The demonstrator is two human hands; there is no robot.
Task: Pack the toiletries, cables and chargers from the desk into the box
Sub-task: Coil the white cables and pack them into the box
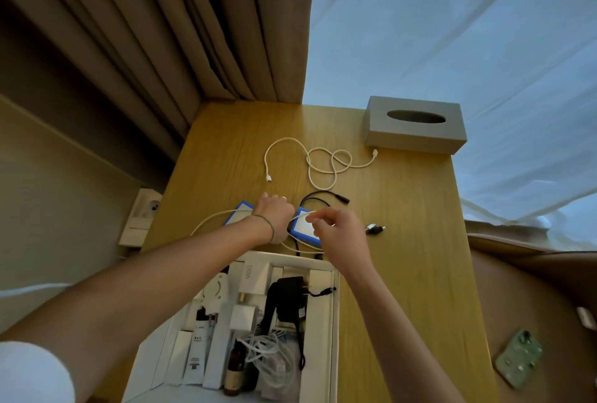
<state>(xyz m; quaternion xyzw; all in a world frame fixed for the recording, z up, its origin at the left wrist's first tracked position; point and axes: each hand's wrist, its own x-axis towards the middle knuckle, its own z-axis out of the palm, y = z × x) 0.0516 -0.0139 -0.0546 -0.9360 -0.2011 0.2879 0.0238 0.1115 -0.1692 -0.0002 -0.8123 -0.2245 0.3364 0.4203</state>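
Nearest, at the bottom edge: an open white cardboard box [334, 321] on the wooden desk [403, 241], holding a black plug-in power adapter [290, 299], a white charger block marked 120W [255, 276], a smaller white cube charger [242, 317], a tangled bundle of white cable [271, 360], a brown bottle [235, 370] and white tubes [197, 357]. To the right, off the desk: a green phone [518, 359] lying flat. Just beyond the box: left hand [274, 216] curled, gripping a white cable [210, 220] that loops out to the left; right hand [342, 234] close beside it, fingertips pinching the same cable over a blue-edged white pad [305, 228]. Another blue-edged pad [239, 213] partly hidden under the left wrist. Near the right hand: a small black adapter plug [374, 228] and a short black cable [323, 200]. Farther out: a loose cream charging cable [323, 163] sprawled in loops, untouched. At the far right corner: a grey tissue box [415, 126]. Behind: beige curtains [161, 30] and sheer white drapes [452, 30].
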